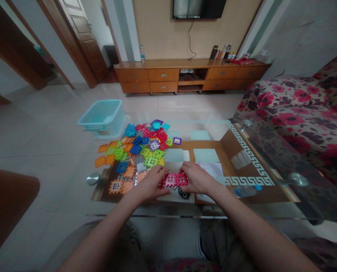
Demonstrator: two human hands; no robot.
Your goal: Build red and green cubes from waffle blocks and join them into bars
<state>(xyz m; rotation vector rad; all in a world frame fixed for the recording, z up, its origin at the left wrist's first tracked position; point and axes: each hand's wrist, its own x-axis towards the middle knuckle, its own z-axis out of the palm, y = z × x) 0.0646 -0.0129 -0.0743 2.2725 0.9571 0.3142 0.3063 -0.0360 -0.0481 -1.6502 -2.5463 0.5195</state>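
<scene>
Between my two hands is a short row of red interlocking building tiles [171,180] with window patterns, low over the glass table. My left hand [152,184] grips the row's left end, its fingers covering part of a tile. At the right end, my right hand [195,176] pinches the last red tile [182,179] between thumb and fingers. Just left of my hands spreads a pile of notched tiles in green [154,156], blue [137,145], red [158,135] and orange [128,172]. A black round object [184,193] shows just below the held row.
The glass table [213,211] has a shelf beneath, where papers [210,172] and a plastic bottle [246,190] show. A light-blue tub [101,119] stands behind the pile at left. A flowered sofa [293,102] is at right; a wooden TV cabinet [162,75] lines the far wall.
</scene>
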